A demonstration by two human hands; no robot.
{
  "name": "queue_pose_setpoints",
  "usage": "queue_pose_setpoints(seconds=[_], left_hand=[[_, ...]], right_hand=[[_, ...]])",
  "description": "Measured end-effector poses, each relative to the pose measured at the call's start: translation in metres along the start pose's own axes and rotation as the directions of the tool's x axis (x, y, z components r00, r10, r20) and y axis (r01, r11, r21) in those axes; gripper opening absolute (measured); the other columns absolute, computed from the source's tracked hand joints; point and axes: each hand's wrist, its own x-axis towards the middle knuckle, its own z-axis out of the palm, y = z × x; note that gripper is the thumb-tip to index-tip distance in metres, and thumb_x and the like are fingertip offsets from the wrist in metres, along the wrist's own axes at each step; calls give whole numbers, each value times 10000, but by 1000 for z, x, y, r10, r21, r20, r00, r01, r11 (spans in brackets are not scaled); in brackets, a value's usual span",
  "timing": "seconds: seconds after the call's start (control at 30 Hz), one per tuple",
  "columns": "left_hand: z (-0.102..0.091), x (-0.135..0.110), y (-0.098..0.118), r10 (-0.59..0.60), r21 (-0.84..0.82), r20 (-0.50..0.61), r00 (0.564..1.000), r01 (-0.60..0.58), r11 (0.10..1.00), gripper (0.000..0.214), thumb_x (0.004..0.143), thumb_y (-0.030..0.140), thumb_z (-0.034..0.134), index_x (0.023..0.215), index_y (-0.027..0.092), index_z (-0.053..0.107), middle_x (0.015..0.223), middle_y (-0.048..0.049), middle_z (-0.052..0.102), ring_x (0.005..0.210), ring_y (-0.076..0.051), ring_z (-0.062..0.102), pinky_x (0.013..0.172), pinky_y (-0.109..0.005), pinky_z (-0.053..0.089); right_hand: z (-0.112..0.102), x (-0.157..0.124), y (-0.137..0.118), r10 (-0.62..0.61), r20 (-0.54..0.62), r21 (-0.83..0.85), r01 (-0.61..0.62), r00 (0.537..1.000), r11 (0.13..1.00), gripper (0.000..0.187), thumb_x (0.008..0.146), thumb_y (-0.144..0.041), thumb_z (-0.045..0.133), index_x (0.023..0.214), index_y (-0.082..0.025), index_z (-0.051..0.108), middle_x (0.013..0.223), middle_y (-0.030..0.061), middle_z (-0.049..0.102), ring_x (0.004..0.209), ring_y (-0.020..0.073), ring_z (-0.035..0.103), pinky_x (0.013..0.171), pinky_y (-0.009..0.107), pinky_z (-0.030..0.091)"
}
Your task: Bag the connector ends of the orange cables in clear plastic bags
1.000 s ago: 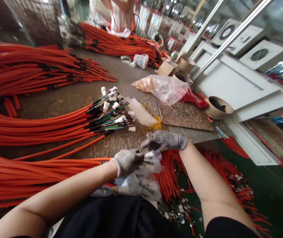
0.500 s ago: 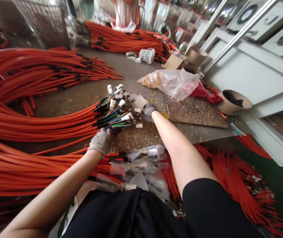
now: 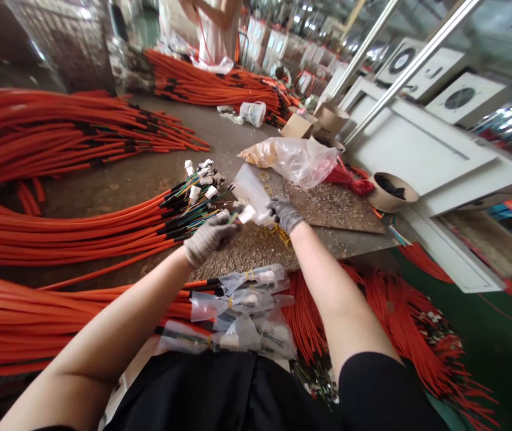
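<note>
Both my gloved hands meet over the near edge of the grey work surface. My left hand (image 3: 209,239) reaches in from the left, its fingertips at a white connector (image 3: 247,214) with short wires. My right hand (image 3: 285,214) pinches the edge of a clear plastic bag (image 3: 250,194), which stands up beside that connector. To the left lies a bundle of orange sleeved cables (image 3: 81,230), its coloured wires ending in white connectors (image 3: 200,185). Several bagged cable ends (image 3: 238,311) rest on the orange cables below my hands. Thin yellow wire (image 3: 280,233) lies under my right wrist.
A second orange cable bundle (image 3: 211,81) lies at the far end, with a person (image 3: 215,30) behind it. Nearby stand a bag of yellowish contents (image 3: 292,160), cardboard boxes (image 3: 314,123) and a tan bowl of black parts (image 3: 393,193). A white cabinet (image 3: 421,155) fills the right.
My hands have moved together; the left has left the orange cables and come to the connector. The clear plastic now stands raised between them.
</note>
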Motion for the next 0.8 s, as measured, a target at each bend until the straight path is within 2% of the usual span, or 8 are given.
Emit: queue_pose_setpoints(seconds=[0.1, 0.17, 0.23, 0.33, 0.43, 0.63, 0.73, 0.8], left_hand=[[-15, 6, 13, 63, -96, -105, 992, -73, 993, 296, 573, 362, 731, 678, 182, 520, 497, 81, 394, 403, -51, 292, 391, -205, 200], [-17, 8, 16, 95, -69, -89, 991, -102, 992, 321, 565, 357, 759, 681, 172, 522, 539, 68, 437, 448, -55, 341, 421, -201, 251], [-14, 10, 13, 140, -14, -26, 990, -141, 990, 356, 556, 353, 781, 741, 167, 542, 609, 55, 486, 516, -67, 398, 470, -200, 310], [-10, 10, 4, 233, 95, 78, 969, -240, 966, 439, 511, 300, 820, 826, 169, 544, 702, 42, 520, 618, -87, 442, 554, -206, 373], [-10, 9, -2, 312, 127, 97, 945, -323, 938, 440, 532, 298, 803, 853, 171, 530, 773, 21, 536, 694, -109, 463, 611, -222, 396], [-16, 1, -2, 268, 186, 294, 917, -330, 925, 385, 658, 329, 722, 963, 164, 554, 823, 3, 559, 750, -138, 507, 660, -250, 434], [-14, -1, -5, 379, 314, 266, 886, -452, 835, 555, 637, 356, 775, 1103, 180, 530, 896, -18, 589, 790, -158, 534, 709, -277, 467], [-13, 0, -10, 488, 426, 218, 845, -533, 731, 544, 665, 378, 764, 1115, 184, 529, 936, -38, 609, 834, -178, 554, 773, -308, 479]], right_hand=[[-8, -46, 10, 71, -5, 246, -68, 997, 967, 162, 672, -305, 629, 758, -219, 523, 583, -48, 612, 538, 116, 608, 564, 278, 543], [-1, -76, 19, 125, 32, 481, -125, 992, 868, 270, 592, -329, 699, 805, -228, 567, 664, -41, 662, 596, 132, 637, 596, 295, 552], [10, -99, 25, 144, 13, 576, -126, 989, 808, 321, 500, -332, 770, 750, -222, 601, 635, -45, 658, 567, 134, 614, 573, 288, 536], [21, -119, 23, 37, -98, 462, 13, 995, 887, 315, 501, -381, 795, 726, -207, 659, 696, -6, 698, 656, 167, 634, 665, 315, 545], [19, -126, 13, -130, -100, 348, 157, 987, 924, 362, 559, -428, 781, 817, -185, 706, 847, 56, 740, 829, 229, 670, 828, 370, 538], [12, -129, 4, -243, -162, 309, 283, 957, 908, 418, 611, -462, 749, 914, -180, 693, 953, 84, 742, 933, 255, 671, 933, 426, 506], [13, -129, 4, -273, -176, 293, 315, 946, 903, 398, 645, -438, 734, 946, -182, 681, 989, 83, 736, 972, 250, 660, 981, 429, 477], [14, -130, 4, -278, -149, 303, 311, 949, 901, 413, 653, -435, 733, 973, -181, 673, 1024, 86, 726, 1001, 253, 653, 983, 426, 482]])
